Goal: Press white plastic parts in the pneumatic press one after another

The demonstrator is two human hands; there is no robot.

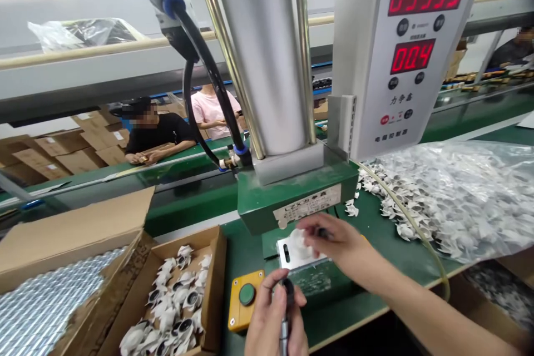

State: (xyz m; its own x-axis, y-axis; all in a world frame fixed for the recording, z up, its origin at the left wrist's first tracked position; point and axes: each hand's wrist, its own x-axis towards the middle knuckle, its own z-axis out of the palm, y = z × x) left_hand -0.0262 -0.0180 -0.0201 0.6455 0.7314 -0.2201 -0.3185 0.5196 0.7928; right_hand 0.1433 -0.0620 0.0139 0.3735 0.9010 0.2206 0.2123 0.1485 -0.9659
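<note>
My right hand [334,242] reaches in from the lower right and pinches a small dark part over a white round piece [297,243] on the press's metal fixture plate [287,256]. My left hand [275,317] is closed around several small black-and-silver parts [286,295] near the bench's front edge, just right of a yellow box with a green push button [246,296]. The press column [267,55] rises directly above the fixture.
A cardboard box [212,267] of white-and-black parts sits at lower left, beside a larger carton [70,233] of shiny pieces. A plastic bag [459,194] of white parts spreads at right. A counter panel [400,50] reads 05553 and 004. Two people sit across the green conveyor [187,189].
</note>
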